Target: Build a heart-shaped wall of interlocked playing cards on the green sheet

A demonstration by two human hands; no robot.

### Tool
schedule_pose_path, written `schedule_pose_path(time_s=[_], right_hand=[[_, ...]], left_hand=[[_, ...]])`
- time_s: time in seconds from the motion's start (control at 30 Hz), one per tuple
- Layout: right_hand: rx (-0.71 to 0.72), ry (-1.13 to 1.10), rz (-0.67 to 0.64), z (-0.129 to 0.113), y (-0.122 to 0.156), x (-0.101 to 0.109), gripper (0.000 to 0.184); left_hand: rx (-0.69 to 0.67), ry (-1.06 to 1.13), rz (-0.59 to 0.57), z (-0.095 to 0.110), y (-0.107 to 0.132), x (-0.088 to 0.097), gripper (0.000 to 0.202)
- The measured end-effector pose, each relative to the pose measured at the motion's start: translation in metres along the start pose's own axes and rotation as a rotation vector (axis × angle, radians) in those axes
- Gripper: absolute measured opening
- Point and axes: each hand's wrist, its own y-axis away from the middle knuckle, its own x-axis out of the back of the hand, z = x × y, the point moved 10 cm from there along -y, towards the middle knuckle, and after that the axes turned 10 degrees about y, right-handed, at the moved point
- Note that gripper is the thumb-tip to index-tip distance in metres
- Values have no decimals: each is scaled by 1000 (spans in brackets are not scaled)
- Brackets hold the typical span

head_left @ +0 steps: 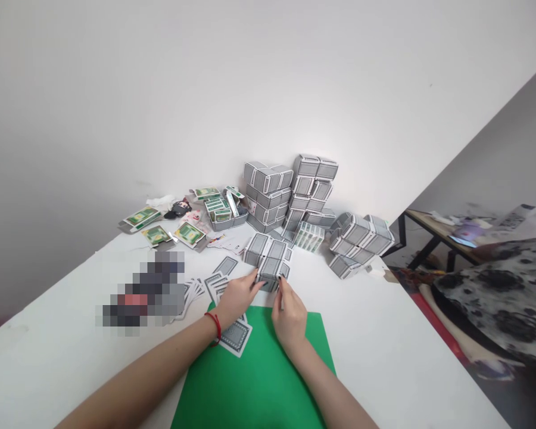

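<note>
A low structure of folded playing-card blocks [272,250] with grey patterned backs sits on the table straight ahead. My left hand [236,298], with a red cord bracelet [215,326] at the wrist, grips the structure's near left side between thumb and fingers. At its near right corner, my right hand [290,313] pinches a card block with its fingertips. Under both forearms lies a green sheet [259,375]. A loose playing card [236,337] rests face down on it, beside my left wrist. More cards [214,285] fan out behind my left hand, partly hidden by it.
Tall stacks of card blocks [268,196] stand near the wall, with another pile [361,238] at right. Green card boxes [190,234] and a grey tray [227,221] are back left. A pixelated patch covers the table's left. Someone's patterned clothing [500,286] shows at far right.
</note>
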Motion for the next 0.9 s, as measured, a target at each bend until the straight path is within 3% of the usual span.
schedule_pose_path(time_s=[0.3,0.57,0.77,0.9], right_hand=[[98,79,12,-10,-1,0,49],[139,61,3,-14,-5,0,42],[-209,-146,-32,19,-5,0,20],[-480,-357,-99,47,5,-14,13]], left_hand=[[1,-39,-30,1,-1,-4,33],[49,-64,-79,-2,-1,-8,33],[112,97,-27,-12,-1,-4,49],[118,158,-37,-11,0,-6,55]])
